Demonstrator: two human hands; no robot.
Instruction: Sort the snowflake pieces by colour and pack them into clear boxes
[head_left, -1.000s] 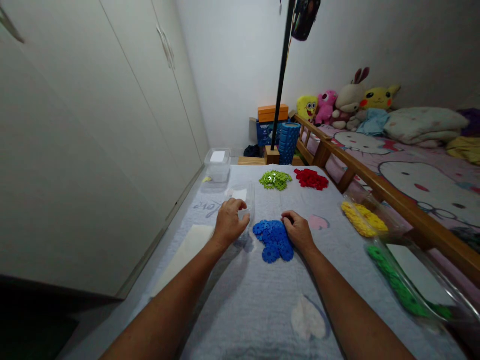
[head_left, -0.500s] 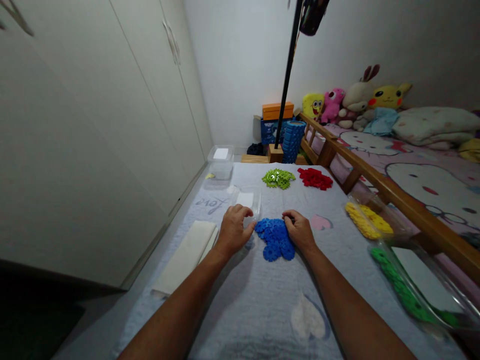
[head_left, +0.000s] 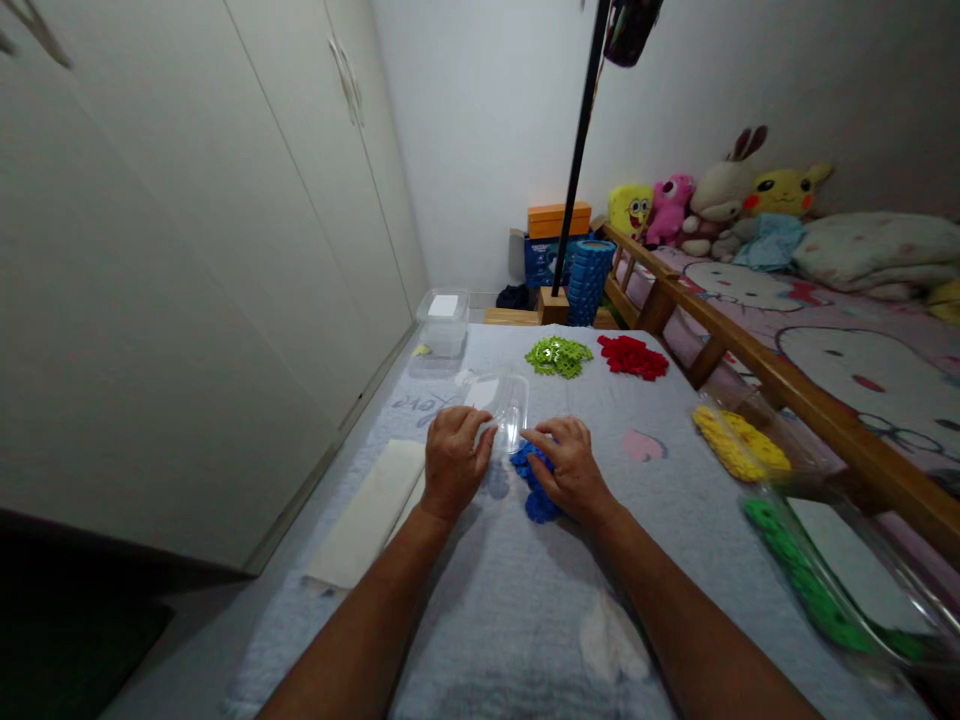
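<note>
A clear plastic box with a white label stands just beyond my hands. My left hand curls its fingers and thumb at the box's near left edge and appears to grip it. Right beside it lies a heap of blue gear-edged plastic discs, partly hidden under my right hand. That hand reaches over the heap with thumb and fingers apart, the fingertips close to the box's near right corner. Whether it touches the box or the discs, I cannot tell.
Light green pieces and red pieces lie in heaps farther back. At right are boxes of yellow pieces and green pieces. A folded cream cloth lies left; another clear box stands behind. A wooden bed rail borders the right.
My right hand has moved left from the heap's right side to over the blue discs, toward the box. The clear box has shifted slightly toward me and to the right.
</note>
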